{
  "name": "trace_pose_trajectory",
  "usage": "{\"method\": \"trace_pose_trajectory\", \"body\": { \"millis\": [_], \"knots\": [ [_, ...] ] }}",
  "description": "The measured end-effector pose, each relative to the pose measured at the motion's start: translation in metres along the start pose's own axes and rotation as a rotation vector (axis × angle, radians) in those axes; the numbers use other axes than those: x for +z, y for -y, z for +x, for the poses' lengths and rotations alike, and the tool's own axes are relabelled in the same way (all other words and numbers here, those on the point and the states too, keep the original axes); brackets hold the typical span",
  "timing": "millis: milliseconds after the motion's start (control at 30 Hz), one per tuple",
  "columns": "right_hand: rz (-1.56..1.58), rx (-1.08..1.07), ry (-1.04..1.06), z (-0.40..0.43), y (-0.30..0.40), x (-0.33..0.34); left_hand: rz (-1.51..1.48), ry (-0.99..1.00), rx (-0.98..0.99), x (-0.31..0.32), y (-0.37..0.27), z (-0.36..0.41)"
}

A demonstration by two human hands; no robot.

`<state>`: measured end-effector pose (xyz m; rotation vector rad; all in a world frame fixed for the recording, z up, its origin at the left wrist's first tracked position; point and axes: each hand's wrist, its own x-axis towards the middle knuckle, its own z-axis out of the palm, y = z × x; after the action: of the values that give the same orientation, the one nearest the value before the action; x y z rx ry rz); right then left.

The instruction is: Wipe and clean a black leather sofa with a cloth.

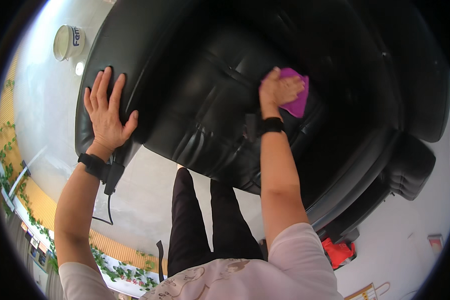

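Note:
A black leather-look armchair or sofa fills the view before me, with a creased seat cushion (195, 112). My left hand (108, 112) lies palm down on its armrest (108, 45), fingers spread, holding nothing. On the seat towards the backrest, my right hand (281, 89) presses on a purple cloth (298, 103). The palm and fingers cover much of the cloth; its free edges stick out beyond them. Part of the cushion lies in deep shadow. Each wrist wears a black strap with a dark device.
A pale bucket (69, 43) bearing writing stands on the shiny floor (48, 112) left of the armrest. More black padded seating (408, 168) is at the right. A red bag (337, 253) lies beside it. Leafy vines (30, 210) trail along a yellow ribbed border.

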<state>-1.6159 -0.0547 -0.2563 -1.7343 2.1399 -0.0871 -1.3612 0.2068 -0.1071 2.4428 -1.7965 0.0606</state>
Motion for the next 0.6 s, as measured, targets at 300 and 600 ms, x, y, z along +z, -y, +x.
{"method": "trace_pose_trajectory", "body": {
  "millis": [300,600],
  "knots": [
    [0.019,-0.742,0.124,-0.004,0.142,0.060,-0.018,0.042,-0.018,0.000,0.002,-0.003],
    [-0.143,-1.196,0.159,-0.140,0.077,0.065,-0.017,0.046,-0.014,-0.001,0.003,-0.005]
  ]
}}
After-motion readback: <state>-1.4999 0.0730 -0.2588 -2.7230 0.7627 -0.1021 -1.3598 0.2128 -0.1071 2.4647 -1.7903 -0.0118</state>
